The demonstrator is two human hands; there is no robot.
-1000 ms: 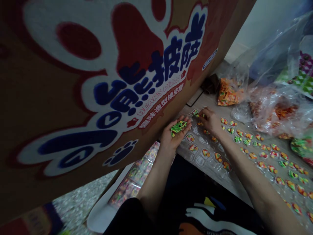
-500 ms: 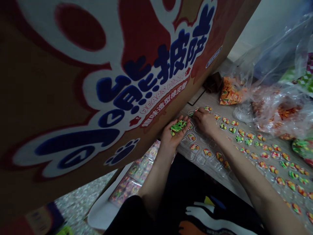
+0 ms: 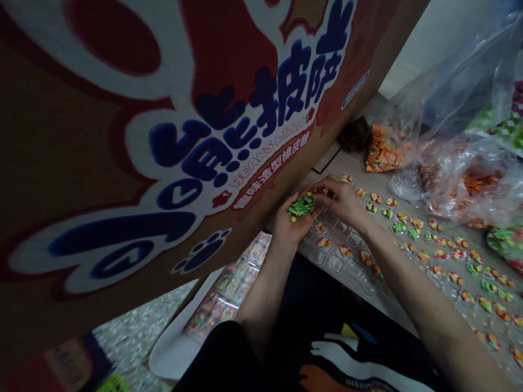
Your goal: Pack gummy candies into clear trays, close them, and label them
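Cupping green candies in the unclosed left hand; holding the right hand beside them with a grip too hidden to tell.

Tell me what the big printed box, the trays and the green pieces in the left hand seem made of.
Box: probably cardboard, matte, given its dull brown surface.
Trays: likely plastic, clear and glossy, being see-through with glinting rims.
Green pieces: possibly gummy or rubber, brightly coloured; too small to settle material or finish.
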